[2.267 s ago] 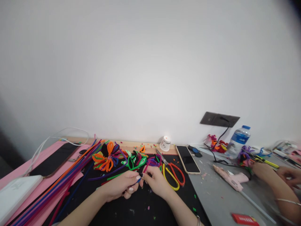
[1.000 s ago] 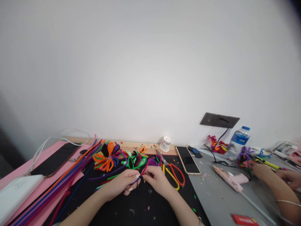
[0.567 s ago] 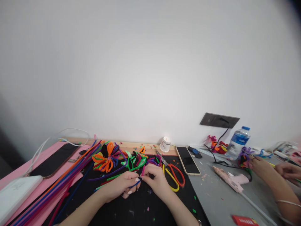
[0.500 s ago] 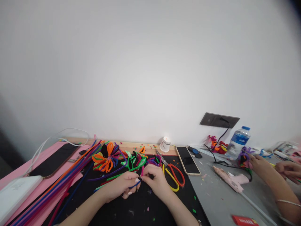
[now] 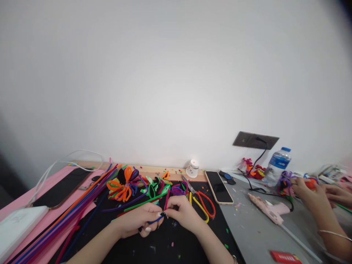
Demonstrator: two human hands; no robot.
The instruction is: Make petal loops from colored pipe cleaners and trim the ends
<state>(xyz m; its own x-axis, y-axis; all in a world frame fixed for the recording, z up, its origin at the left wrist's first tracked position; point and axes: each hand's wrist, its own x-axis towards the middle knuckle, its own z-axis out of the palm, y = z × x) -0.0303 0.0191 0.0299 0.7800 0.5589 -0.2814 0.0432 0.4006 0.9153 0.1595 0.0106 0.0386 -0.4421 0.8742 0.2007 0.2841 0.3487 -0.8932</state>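
Over the black mat [image 5: 154, 249], my two hands meet at their fingertips. My left hand [image 5: 141, 220] is closed on a short blue pipe cleaner [image 5: 156, 220]. The fingers of my right hand [image 5: 180, 212] pinch at its end, where a small black tip shows; a pink pipe cleaner [image 5: 167, 199] stands up beside those fingers, and I cannot tell whether it is held. Just behind lie an orange pipe-cleaner flower [image 5: 127, 185], green looped pieces [image 5: 156, 189] and a purple loop [image 5: 180, 188]. Scissors [image 5: 206, 205] with red and yellow handles rest right of my right hand.
Long pipe cleaners [image 5: 82, 203] lie at left beside a dark phone [image 5: 62, 187] and a white box [image 5: 22, 229]. At right are another phone [image 5: 219, 187], a pink glue gun [image 5: 268, 209], a water bottle [image 5: 277, 167] and a co-worker's hands [image 5: 310, 190]. A paper cup [image 5: 193, 168] stands near the wall.
My hands stay together, with fingers shifted slightly and more of the pink pipe cleaner showing. At right, the co-worker's hands have moved and an orange-red piece now shows between them.
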